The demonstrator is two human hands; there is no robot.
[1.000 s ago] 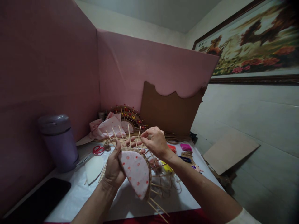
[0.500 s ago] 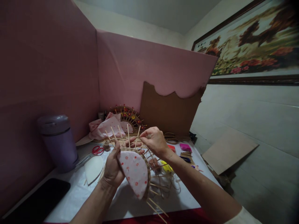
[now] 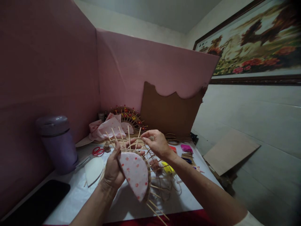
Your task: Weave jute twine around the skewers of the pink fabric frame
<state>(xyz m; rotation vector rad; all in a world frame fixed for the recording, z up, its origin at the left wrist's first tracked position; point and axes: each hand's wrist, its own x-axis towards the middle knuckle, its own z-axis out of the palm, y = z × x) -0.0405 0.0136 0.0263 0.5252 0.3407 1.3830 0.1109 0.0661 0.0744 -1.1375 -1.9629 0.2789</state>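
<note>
My left hand [image 3: 115,169] grips a half-round panel [image 3: 134,175] covered in pale pink flowered cloth, thumb on the front and fingers behind it. Thin wooden sticks [image 3: 129,137] fan out from its curved edge, where a band of twine is woven. To the right of the upper sticks, my right hand [image 3: 155,142] pinches brown twine [image 3: 146,142] between thumb and fingertips. Loose twine trails down from there over the sticks on the right side. The left fingertips are partly hidden behind the sticks.
Red-handled scissors [image 3: 97,151], a white cut-out [image 3: 93,171], a purple tumbler [image 3: 57,144] and a black phone [image 3: 39,202] lie or stand at left. Behind are pink cloth [image 3: 107,127], a decorated fan-shaped piece [image 3: 134,118] and brown cardboard [image 3: 170,110]. Pink and yellow packets [image 3: 187,148] sit right.
The right hand has shifted very slightly, still pinching the twine near the same stick. The left hand and the panel stay almost where they were.
</note>
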